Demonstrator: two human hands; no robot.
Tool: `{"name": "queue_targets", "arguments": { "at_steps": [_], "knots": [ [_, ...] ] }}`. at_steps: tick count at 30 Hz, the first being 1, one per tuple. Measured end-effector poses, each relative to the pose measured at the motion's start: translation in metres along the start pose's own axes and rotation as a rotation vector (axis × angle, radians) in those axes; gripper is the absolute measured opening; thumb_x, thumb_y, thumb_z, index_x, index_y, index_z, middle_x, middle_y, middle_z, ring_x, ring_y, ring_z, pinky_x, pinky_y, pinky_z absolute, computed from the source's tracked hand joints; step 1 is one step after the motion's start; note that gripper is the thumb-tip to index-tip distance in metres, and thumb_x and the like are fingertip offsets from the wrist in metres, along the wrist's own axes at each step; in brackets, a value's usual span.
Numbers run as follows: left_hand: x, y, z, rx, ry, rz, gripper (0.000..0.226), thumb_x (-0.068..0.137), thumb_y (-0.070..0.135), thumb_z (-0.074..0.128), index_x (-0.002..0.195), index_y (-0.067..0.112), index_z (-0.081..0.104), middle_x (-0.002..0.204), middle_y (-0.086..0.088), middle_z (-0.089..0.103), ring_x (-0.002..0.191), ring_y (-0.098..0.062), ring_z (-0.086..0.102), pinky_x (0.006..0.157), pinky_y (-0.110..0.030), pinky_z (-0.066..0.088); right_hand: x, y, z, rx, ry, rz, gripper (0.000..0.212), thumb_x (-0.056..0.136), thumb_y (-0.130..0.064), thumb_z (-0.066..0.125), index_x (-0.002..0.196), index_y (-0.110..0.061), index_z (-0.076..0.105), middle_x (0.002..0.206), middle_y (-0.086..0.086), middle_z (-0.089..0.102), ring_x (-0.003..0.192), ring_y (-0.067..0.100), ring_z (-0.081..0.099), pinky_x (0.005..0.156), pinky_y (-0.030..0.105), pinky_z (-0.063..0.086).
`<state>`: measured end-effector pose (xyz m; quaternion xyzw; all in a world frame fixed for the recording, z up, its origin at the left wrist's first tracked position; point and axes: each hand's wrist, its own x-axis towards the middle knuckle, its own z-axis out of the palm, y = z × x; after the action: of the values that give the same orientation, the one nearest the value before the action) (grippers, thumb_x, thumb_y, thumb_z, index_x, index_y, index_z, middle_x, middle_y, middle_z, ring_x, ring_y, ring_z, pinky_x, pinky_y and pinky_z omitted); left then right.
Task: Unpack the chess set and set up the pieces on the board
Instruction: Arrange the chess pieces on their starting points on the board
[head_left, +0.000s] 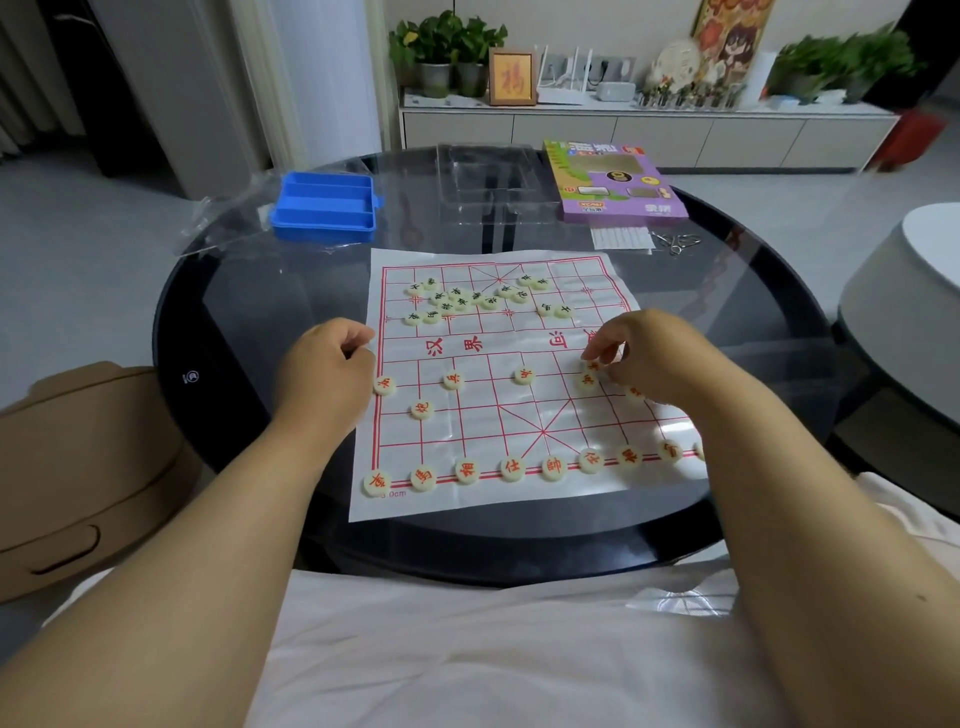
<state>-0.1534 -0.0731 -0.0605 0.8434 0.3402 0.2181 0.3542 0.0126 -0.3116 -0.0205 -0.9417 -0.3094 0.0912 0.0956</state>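
A white paper xiangqi board (467, 415) with red lines lies on the round dark glass table. Red-lettered discs stand in a row (511, 469) along its near edge, with others on the near half, such as one disc (453, 380). Dark-lettered discs (467, 299) lie in a loose cluster on the far half. My left hand (327, 371) rests curled at the board's left edge, beside a red disc (385, 385), holding nothing visible. My right hand (644, 356) pinches a red disc (592, 365) just above the board's right side; another disc (588, 381) lies right below it.
A blue compartment tray (324, 208), a clear plastic insert (488, 182) and a purple game box (615, 182) stand at the table's far side. A white packet (621, 239) and metal rings (675, 241) lie near the box. A brown cardboard box (78, 467) sits left.
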Motion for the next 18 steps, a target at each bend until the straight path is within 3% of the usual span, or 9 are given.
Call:
{"name": "queue_targets", "arguments": {
  "at_steps": [6, 18],
  "knots": [
    [0.000, -0.001, 0.000, -0.014, -0.005, -0.002, 0.010, 0.098, 0.024, 0.049, 0.098, 0.023, 0.059, 0.106, 0.003, 0.066, 0.080, -0.014, 0.066, 0.053, -0.023, 0.049, -0.008, 0.002, -0.009, 0.022, 0.010, -0.057, 0.036, 0.081, -0.011, 0.071, 0.112, -0.030, 0.067, 0.103, -0.007, 0.060, 0.091, 0.014, 0.057, 0.086, 0.035, 0.051],
    [0.000, -0.001, 0.000, -0.002, -0.002, 0.003, 0.010, 0.098, 0.024, 0.049, 0.096, 0.022, 0.059, 0.106, 0.004, 0.066, 0.080, -0.014, 0.066, 0.053, -0.022, 0.047, -0.008, -0.008, -0.006, -0.091, -0.058, -0.197, 0.028, 0.081, -0.022, 0.072, 0.104, -0.038, 0.069, 0.112, -0.004, 0.056, 0.101, 0.015, 0.046, 0.092, 0.041, 0.045]
  ]
}}
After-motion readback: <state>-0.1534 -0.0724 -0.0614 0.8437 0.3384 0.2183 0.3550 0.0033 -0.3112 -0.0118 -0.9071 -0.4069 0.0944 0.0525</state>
